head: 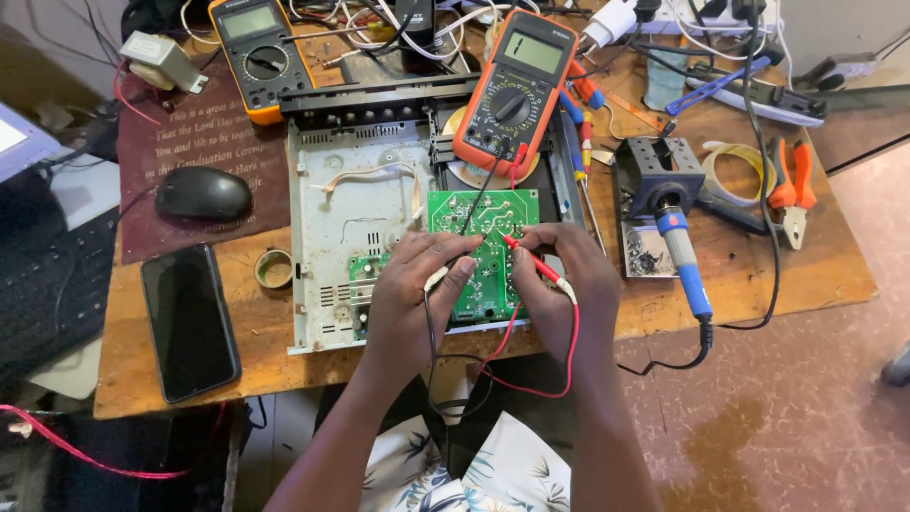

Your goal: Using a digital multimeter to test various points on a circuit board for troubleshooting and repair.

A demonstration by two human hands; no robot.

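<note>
Pinching a black probe, the left hand point(417, 284) presses its tip onto the green board point(479, 251), which lies in the open chassis point(332, 246) just below the orange meter point(512, 90). The right hand point(559, 275) pinches the red probe point(533, 262) likewise. The board looks light, stiff and fragile (best held by its edges).

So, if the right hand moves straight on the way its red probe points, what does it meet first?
Probably the green circuit board: the right hand aims its red probe up-left at it. Whether the tip already touches is unclear.
</note>
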